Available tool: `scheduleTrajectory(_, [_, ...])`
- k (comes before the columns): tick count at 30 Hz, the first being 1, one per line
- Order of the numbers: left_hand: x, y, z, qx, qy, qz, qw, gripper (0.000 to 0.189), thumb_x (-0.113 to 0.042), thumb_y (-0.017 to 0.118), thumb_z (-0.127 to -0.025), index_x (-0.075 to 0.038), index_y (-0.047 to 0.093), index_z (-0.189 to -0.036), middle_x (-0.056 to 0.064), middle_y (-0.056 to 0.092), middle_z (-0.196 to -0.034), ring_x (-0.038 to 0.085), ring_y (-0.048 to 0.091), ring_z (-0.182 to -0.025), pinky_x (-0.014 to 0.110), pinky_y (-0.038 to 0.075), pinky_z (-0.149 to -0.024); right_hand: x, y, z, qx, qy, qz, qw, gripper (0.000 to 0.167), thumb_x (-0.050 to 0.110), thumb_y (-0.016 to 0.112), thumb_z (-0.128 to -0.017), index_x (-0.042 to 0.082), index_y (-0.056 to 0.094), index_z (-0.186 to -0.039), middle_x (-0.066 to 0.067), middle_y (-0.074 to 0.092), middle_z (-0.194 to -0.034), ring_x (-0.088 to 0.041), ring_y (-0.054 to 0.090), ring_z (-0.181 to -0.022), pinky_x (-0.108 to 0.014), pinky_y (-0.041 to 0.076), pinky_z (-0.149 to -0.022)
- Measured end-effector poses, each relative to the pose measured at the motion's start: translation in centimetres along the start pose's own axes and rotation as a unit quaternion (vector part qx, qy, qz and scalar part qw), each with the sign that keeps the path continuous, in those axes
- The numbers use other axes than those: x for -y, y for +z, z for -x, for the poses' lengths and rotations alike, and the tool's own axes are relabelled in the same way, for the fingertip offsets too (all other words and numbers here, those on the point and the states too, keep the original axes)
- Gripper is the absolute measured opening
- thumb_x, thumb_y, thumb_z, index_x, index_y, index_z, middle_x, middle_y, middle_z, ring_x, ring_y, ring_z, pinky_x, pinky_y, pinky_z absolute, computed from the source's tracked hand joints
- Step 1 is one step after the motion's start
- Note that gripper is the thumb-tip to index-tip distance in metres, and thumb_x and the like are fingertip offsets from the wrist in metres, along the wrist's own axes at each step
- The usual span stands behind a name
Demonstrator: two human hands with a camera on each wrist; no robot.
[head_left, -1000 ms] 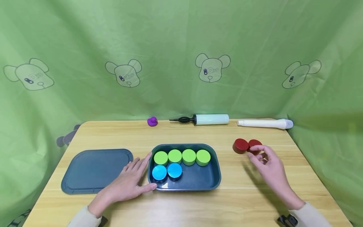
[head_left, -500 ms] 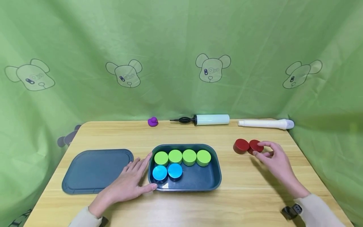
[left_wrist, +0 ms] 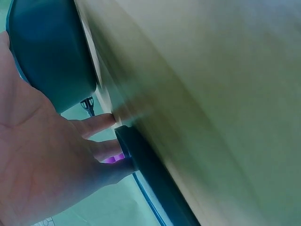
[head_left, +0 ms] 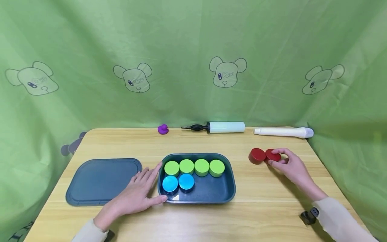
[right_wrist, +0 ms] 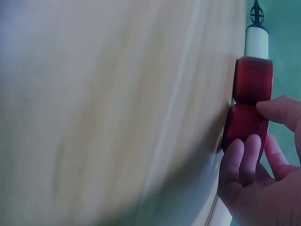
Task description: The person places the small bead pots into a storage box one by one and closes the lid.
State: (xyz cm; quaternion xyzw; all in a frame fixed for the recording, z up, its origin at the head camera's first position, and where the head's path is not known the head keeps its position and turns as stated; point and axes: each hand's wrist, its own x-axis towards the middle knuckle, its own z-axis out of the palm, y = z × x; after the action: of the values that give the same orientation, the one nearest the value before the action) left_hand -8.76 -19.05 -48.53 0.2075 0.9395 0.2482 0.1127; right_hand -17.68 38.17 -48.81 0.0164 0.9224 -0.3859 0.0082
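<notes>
The right hand (head_left: 292,168) is pinching the right red tin (head_left: 271,156) between thumb and curled fingers (right_wrist: 251,153); that tin is standing on the counter (head_left: 257,218), to the right of the tray (head_left: 211,192). A second red tin (head_left: 257,156) is touching it, standing between it and the tray. The left hand (head_left: 136,195) is resting spread, index and thumb touching the tray's left end. Inside, four green tins (head_left: 186,166) are lining the far wall, two blue tins (head_left: 170,184) sitting before them at left. A lid (head_left: 101,183) is lying by the left fingertips; contact cannot be told. Along the far edge a duck (head_left: 163,129), a pump (head_left: 226,127) and a white tube (head_left: 279,132) are resting. Behind, a green curtain (head_left: 181,40) is hanging, its printed bear heads (head_left: 225,74) carrying lettering too faint to read surely.
</notes>
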Motion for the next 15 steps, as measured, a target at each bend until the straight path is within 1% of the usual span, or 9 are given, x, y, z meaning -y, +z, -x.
scheduleTrajectory(4, [0.02,-0.07,0.04,-0.001,-0.001,-0.002,1.0,0.106,-0.073,0.061,-0.101,-0.031,0.002,-0.178,0.023,0.025,-0.177,0.053,0.022,-0.159,0.077,0.017,-0.123,-0.11,0.0,-0.39,0.007,-0.003,-0.001,1.0,0.056,0.026,0.081,-0.102,0.001,0.057,-0.145,-0.014,0.067,-0.097,-0.016,0.059,-0.08,-0.028,0.05,-0.063])
scheduleTrajectory(8, [0.05,-0.03,0.07,-0.001,0.0,-0.001,1.0,0.105,-0.073,0.061,-0.101,-0.03,0.002,-0.178,0.02,0.024,-0.177,0.052,0.022,-0.16,0.076,0.016,-0.124,-0.02,0.05,-0.36,0.006,-0.003,0.003,1.0,0.055,0.027,0.081,-0.102,0.001,0.058,-0.145,-0.015,0.068,-0.101,-0.016,0.059,-0.081,-0.027,0.051,-0.064])
scheduleTrajectory(12, [0.1,0.04,0.03,-0.002,0.004,0.001,1.0,0.105,-0.072,0.061,-0.102,-0.03,0.002,-0.178,0.019,0.024,-0.178,0.053,0.023,-0.16,0.075,0.016,-0.125,0.11,0.0,0.06,-0.005,0.01,-0.022,0.9997,0.053,0.024,0.081,-0.102,-0.001,0.058,-0.143,-0.016,0.07,-0.102,-0.016,0.062,-0.077,-0.027,0.053,-0.062])
scheduleTrajectory(15, [0.11,0.03,0.02,-0.003,0.005,0.001,1.0,0.105,-0.073,0.061,-0.101,-0.03,0.003,-0.178,0.02,0.025,-0.177,0.053,0.023,-0.159,0.076,0.016,-0.124,0.2,-0.08,0.4,-0.011,0.018,-0.04,0.999,0.052,0.023,0.08,-0.102,-0.002,0.058,-0.142,-0.015,0.07,-0.096,-0.015,0.062,-0.073,-0.026,0.053,-0.06])
